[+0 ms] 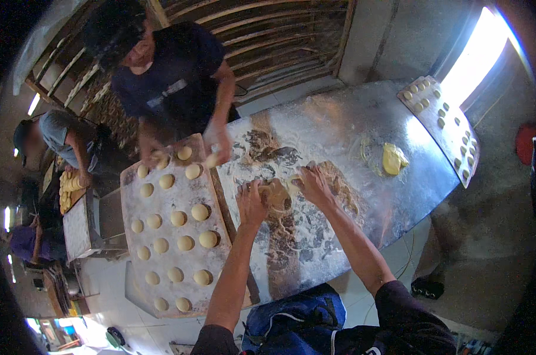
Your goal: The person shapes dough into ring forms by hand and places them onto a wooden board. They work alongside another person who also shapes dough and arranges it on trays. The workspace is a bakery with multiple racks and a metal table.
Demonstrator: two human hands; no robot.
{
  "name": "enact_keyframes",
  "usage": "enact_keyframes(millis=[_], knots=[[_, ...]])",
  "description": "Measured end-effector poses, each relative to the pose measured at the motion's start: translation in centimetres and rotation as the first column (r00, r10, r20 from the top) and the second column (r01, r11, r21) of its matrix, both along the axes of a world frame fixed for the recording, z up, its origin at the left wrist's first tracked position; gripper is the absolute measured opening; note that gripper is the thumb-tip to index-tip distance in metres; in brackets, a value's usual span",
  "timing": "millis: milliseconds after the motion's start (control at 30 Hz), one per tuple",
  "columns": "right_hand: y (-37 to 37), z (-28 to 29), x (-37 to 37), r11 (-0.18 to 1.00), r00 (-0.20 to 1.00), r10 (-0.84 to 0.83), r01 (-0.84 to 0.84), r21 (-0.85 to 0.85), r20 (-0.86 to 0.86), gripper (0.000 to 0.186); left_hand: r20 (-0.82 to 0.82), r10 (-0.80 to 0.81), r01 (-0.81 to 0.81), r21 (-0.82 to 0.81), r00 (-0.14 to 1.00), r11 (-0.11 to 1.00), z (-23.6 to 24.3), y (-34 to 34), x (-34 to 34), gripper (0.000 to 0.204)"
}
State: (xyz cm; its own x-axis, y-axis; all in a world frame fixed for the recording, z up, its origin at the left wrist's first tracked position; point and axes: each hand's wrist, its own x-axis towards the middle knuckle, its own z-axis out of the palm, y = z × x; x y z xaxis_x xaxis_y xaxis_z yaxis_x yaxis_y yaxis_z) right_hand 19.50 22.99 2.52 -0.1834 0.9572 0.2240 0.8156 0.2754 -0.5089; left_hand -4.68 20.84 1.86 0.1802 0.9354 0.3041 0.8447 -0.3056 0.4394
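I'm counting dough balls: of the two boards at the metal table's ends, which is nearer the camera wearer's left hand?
The left board, beside the left hand; the right board lies at the opposite end, beyond the yellow dough.

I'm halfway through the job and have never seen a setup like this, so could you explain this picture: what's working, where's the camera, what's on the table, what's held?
There is no machine: these are a person's bare left hand and right hand, reaching in from below. The picture comes from the left of two cameras worn on that person's head, looking down; its wide lens bends straight edges.

The metal table is dusted with white powder and bears a yellow lump. On the left, a board carries rows of dough balls; a second board with balls is at far right. A co-worker leans over the left board.

Pale dough shows at the right fingers; whether either hand has a firm grip, I can't tell.
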Motion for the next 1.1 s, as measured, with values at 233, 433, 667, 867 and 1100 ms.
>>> enact_keyframes(millis=[233, 433, 667, 867, 1100], knots=[[0.1, -2.3, 1.7, 0.937, 0.927, 0.348, -0.350, -0.009, 0.139, 0.055, -0.016, -0.150, 0.144, -0.199, 0.988, 0.969, 0.8, -1.3, -0.7, 0.068], [-9.5, 0.6, 4.7, 0.893, 0.906, 0.418, -0.398, -0.212, 0.060, 0.060, -0.186, -0.133, 0.086, -0.240, 0.973, 0.967, 1.7, -9.3, 2.5, 0.058], [-17.1, 3.7, 6.7, 0.886, 0.941, 0.319, -0.339, -0.316, -0.117, 0.069, 0.002, -0.032, 0.031, -0.316, 0.999, 0.948, 3.7, -16.7, 3.5, 0.046], [-15.5, 5.1, 5.5, 0.948, 0.969, 0.245, -0.234, -0.215, 0.024, 0.068, 0.037, 0.084, -0.081, -0.092, 0.996, 0.992, 3.8, -13.7, 6.1, 0.044], [-13.8, 2.5, -0.5, 0.999, 0.972, 0.010, -0.018, 0.034, 0.236, 0.068, -0.119, 0.098, -0.120, -0.191, 0.988, 0.974, 1.3, -11.6, 9.4, 0.071]])
